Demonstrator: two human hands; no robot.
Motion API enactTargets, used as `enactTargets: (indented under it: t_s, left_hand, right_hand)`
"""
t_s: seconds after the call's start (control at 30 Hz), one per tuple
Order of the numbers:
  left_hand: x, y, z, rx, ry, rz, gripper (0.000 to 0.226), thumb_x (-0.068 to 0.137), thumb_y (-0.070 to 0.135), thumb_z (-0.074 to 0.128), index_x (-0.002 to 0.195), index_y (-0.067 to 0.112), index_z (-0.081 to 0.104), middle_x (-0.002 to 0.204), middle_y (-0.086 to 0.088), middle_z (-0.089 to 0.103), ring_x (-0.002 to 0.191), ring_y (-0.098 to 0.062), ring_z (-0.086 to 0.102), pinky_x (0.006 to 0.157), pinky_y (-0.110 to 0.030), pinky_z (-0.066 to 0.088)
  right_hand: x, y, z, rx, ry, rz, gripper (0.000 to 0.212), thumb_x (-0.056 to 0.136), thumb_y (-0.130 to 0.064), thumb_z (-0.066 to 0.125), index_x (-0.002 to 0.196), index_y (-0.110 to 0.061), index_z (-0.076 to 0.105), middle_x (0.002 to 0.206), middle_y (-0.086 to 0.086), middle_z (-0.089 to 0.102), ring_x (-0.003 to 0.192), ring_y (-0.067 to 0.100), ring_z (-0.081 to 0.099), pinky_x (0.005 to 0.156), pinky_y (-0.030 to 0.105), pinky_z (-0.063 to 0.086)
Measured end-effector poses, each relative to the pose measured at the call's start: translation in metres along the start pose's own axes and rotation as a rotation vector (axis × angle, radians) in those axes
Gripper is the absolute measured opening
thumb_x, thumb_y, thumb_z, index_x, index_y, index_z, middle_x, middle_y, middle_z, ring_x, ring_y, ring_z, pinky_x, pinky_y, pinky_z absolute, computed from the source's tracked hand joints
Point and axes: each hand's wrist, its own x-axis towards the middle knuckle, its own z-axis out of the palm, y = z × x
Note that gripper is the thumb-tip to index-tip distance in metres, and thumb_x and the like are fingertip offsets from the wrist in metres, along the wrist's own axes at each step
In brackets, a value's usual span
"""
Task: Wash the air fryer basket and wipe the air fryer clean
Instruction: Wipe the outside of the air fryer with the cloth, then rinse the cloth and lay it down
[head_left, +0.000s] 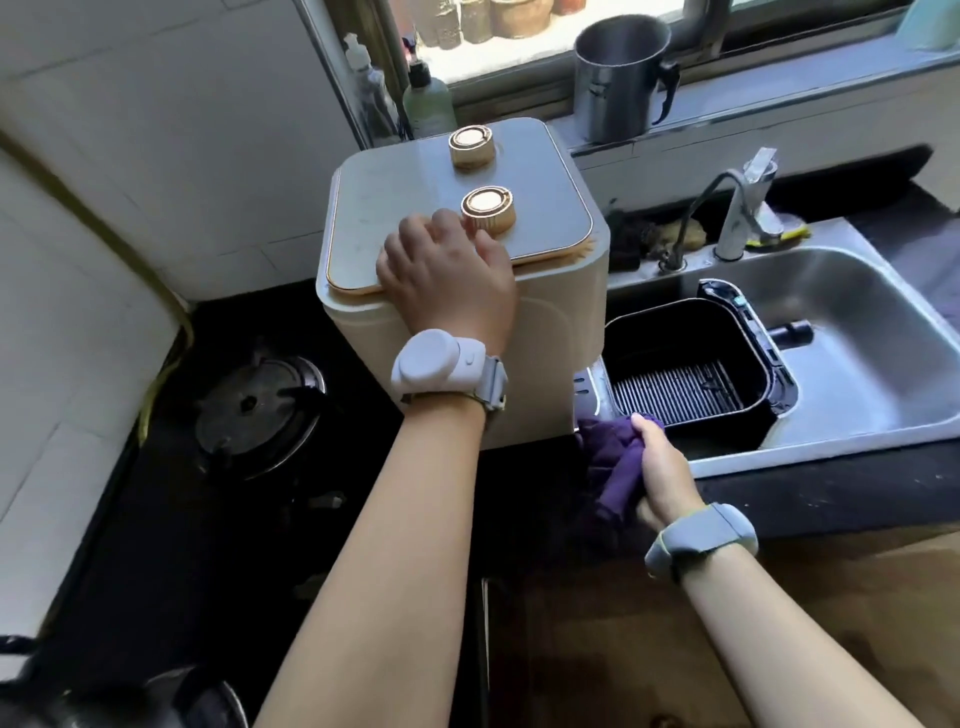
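Over on the left, a gas burner (260, 402) sits in the black hob, with a yellowish hose (171, 358) running down the tiled wall beside it. Up at the back corner, two pump bottles (426, 101) stand side by side against the window frame. On the sill, a steel mug (618, 78) with a dark handle, upright. Below it, a chrome faucet (748, 202) curves out from the rim of the steel sink (883, 322), and dark scrubbing pads (649, 236) lie bunched just left of the faucet's base. Beyond the glass, a row of clay pots (498, 18).
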Motion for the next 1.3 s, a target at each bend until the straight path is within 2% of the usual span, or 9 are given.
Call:
enactTargets:
  t_s: [0.1, 0.27, 0.37, 0.5, 0.77, 0.97, 1.1, 1.17, 1.3]
  left_hand:
    - [-0.007, 0.013, -0.011, -0.106, -0.035, -0.109, 0.032, 0.087, 0.028, 0.046, 0.113, 0.012, 0.051, 0.126, -0.011, 0.044, 0.121, -0.029, 0.038, 0.103, -0.036, 0.025]
    - [-0.047, 0.046, -0.031, -0.350, 0.088, -0.061, 0.014, 0.077, 0.018, 0.051, 0.090, 0.015, 0.052, 0.092, -0.004, 0.058, 0.090, -0.028, 0.054, 0.078, -0.034, 0.041]
    - [-0.088, 0.073, -0.015, -0.438, -0.360, 0.032, 0.004, 0.080, 0.024, 0.054, 0.082, 0.021, 0.053, 0.078, 0.002, 0.064, 0.078, -0.024, 0.059, 0.068, -0.031, 0.044]
    - [-0.138, 0.106, 0.046, -0.313, -0.926, 0.114, 0.034, 0.084, 0.036, 0.057, 0.115, 0.020, 0.061, 0.117, -0.007, 0.056, 0.115, -0.024, 0.050, 0.097, -0.034, 0.043]
    - [-0.142, 0.258, 0.163, -0.514, -0.789, -0.052, 0.041, 0.079, 0.022, 0.071, 0.109, 0.008, 0.048, 0.110, -0.007, 0.048, 0.107, -0.023, 0.045, 0.092, -0.026, 0.034]
    - [-0.125, 0.342, 0.230, -0.672, -0.893, 0.003, 0.052, 0.076, 0.006, 0.059, 0.124, 0.022, 0.048, 0.105, -0.004, 0.054, 0.104, -0.028, 0.054, 0.094, -0.034, 0.044]
    - [-0.113, 0.355, 0.255, -0.542, -0.787, 0.059, 0.028, 0.077, -0.004, 0.048, 0.098, 0.008, 0.062, 0.094, -0.003, 0.044, 0.090, -0.020, 0.046, 0.076, -0.014, 0.029]
    - [-0.106, 0.355, 0.263, -0.517, -0.846, -0.013, 0.020, 0.079, -0.005, 0.044, 0.082, 0.010, 0.056, 0.086, -0.005, 0.048, 0.080, -0.019, 0.044, 0.068, -0.020, 0.029]
    - [-0.098, 0.357, 0.265, -0.853, -1.325, -0.418, 0.029, 0.069, -0.011, 0.037, 0.090, -0.005, 0.056, 0.078, -0.016, 0.054, 0.076, -0.024, 0.053, 0.068, -0.030, 0.040]
  right_hand:
    - [-0.009, -0.019, 0.007, 0.053, -0.113, 0.052, 0.024, 0.092, -0.031, 0.055, 0.077, -0.013, 0.062, 0.073, 0.008, 0.068, 0.067, 0.021, 0.065, 0.077, 0.038, 0.054]
    - [-0.015, -0.043, 0.006, 0.075, -0.301, 0.142, 0.026, 0.093, -0.032, 0.047, 0.078, -0.013, 0.056, 0.076, 0.010, 0.056, 0.071, 0.023, 0.055, 0.079, 0.036, 0.048]
    - [-0.009, -0.066, -0.016, 0.149, -0.467, 0.176, 0.027, 0.090, -0.023, 0.041, 0.075, -0.010, 0.059, 0.067, 0.010, 0.065, 0.063, 0.023, 0.064, 0.068, 0.032, 0.056]
    - [0.010, -0.108, -0.064, 0.182, -0.534, 0.164, 0.024, 0.072, -0.010, 0.042, 0.077, -0.003, 0.065, 0.069, 0.012, 0.067, 0.063, 0.024, 0.067, 0.061, 0.029, 0.057]
    - [0.106, -0.231, -0.181, 0.012, -0.557, 0.155, 0.059, 0.060, 0.000, 0.030, 0.114, 0.001, 0.050, 0.103, 0.019, 0.058, 0.093, 0.028, 0.058, 0.092, 0.034, 0.046]
    - [0.163, -0.310, -0.238, -0.439, -0.544, 0.076, 0.049, 0.071, 0.013, 0.026, 0.099, -0.008, 0.061, 0.083, 0.007, 0.067, 0.075, 0.018, 0.064, 0.067, 0.024, 0.051]
    - [0.193, -0.334, -0.246, -1.145, -0.519, -0.138, 0.018, 0.078, -0.007, 0.053, 0.092, -0.014, 0.061, 0.083, 0.001, 0.058, 0.079, 0.019, 0.055, 0.070, 0.029, 0.045]
    - [0.208, -0.349, -0.248, -1.340, -0.469, -0.252, 0.027, 0.076, -0.028, 0.068, 0.102, -0.023, 0.064, 0.091, -0.006, 0.060, 0.085, 0.013, 0.058, 0.075, 0.027, 0.048]
    - [0.232, -0.379, -0.247, -0.884, -0.563, -0.049, 0.025, 0.072, -0.041, 0.076, 0.086, -0.021, 0.071, 0.075, -0.004, 0.070, 0.064, 0.009, 0.066, 0.049, 0.022, 0.050]
